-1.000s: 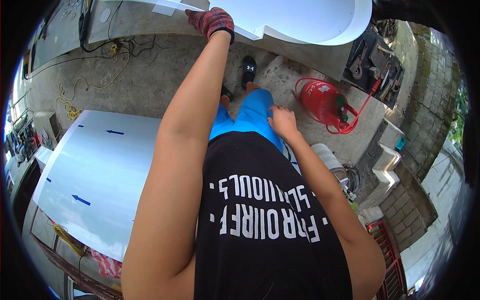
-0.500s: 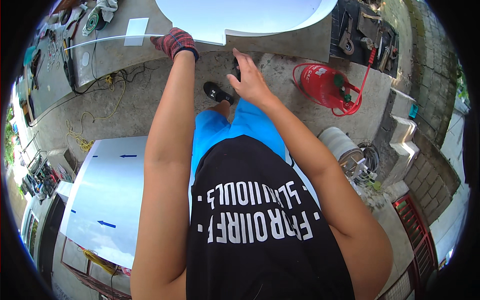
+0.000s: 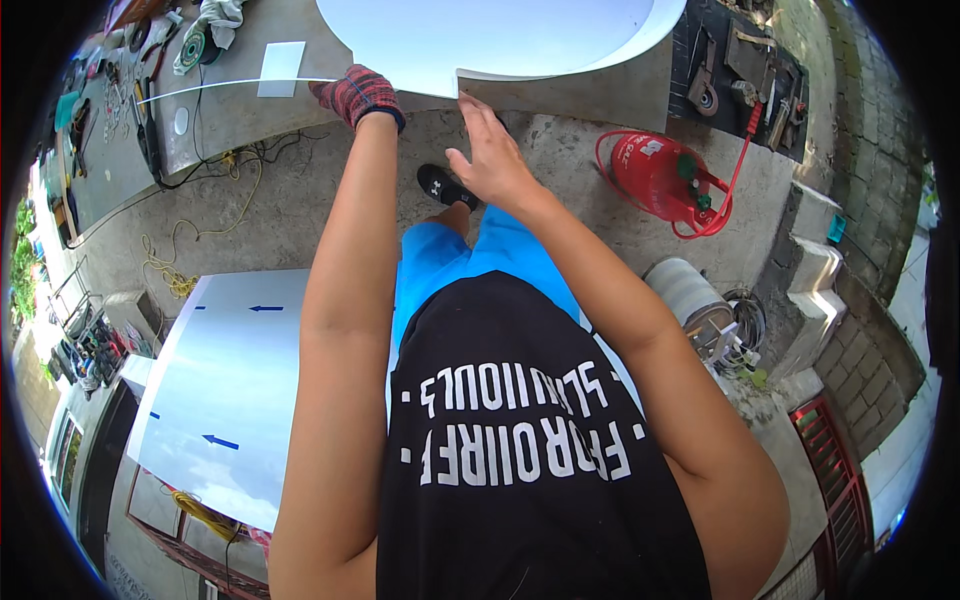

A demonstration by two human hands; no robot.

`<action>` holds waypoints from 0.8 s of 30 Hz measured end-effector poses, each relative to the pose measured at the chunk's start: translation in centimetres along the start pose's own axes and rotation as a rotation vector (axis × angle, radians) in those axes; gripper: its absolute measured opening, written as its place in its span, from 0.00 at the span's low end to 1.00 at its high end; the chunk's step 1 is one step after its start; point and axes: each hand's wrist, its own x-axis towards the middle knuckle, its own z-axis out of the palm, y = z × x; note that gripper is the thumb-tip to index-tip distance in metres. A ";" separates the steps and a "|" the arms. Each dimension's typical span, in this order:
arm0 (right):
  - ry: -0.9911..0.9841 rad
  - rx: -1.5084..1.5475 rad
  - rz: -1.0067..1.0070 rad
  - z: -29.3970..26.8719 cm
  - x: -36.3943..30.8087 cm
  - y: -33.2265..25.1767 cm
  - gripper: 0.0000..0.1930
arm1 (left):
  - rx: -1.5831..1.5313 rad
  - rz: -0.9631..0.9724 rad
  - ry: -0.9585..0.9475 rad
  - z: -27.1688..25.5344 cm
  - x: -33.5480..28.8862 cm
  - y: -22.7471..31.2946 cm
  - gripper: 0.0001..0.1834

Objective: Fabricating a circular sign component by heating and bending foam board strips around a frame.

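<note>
On the workbench (image 3: 225, 125) lies a large white curved sheet (image 3: 430, 45) with a raised, bent rim and a stepped corner. My left hand (image 3: 358, 97), in a red and black knitted glove, is closed at the sheet's near left edge. A thin white rod (image 3: 215, 87) runs leftward from its fingers, over a small white rectangular piece (image 3: 281, 69). My right hand (image 3: 492, 155) is bare, its fingers stretched out and the thumb apart. Its fingertips are at the stepped corner; whether they touch it I cannot tell.
Pliers (image 3: 78, 130) and other hand tools lie at the bench's left, near a green-centred spool (image 3: 193, 50). A red gas cylinder (image 3: 655, 175) with a red hose stands on the concrete floor at right. Yellow cord (image 3: 170, 275) trails at left. Behind me is a white panel (image 3: 230, 370) with blue arrows.
The view has shifted slightly, so the scene sits a little further right and lower. My right fingertips are nearer the sheet's stepped corner. My left hand keeps its hold on the rod.
</note>
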 end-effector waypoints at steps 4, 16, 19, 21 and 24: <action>0.022 -0.059 0.057 -1.2 -0.4 2.4 0.40 | -0.226 0.112 0.044 -8.3 -4.7 -6.4 0.22; -0.116 -0.077 -0.018 -2.8 0.3 1.1 0.39 | -0.790 -0.111 0.081 -4.1 -6.0 -8.4 0.24; -0.148 -0.001 0.011 -3.6 0.1 1.4 0.39 | -1.613 -0.419 -0.060 -4.8 -8.0 -11.0 0.26; -0.185 0.021 0.045 -4.3 0.0 1.5 0.37 | -2.155 -0.644 -0.151 -6.0 -9.0 -12.7 0.31; -0.278 -0.011 0.022 -5.6 -0.2 1.2 0.35 | -2.958 -1.017 -0.273 -7.0 -9.4 -15.5 0.41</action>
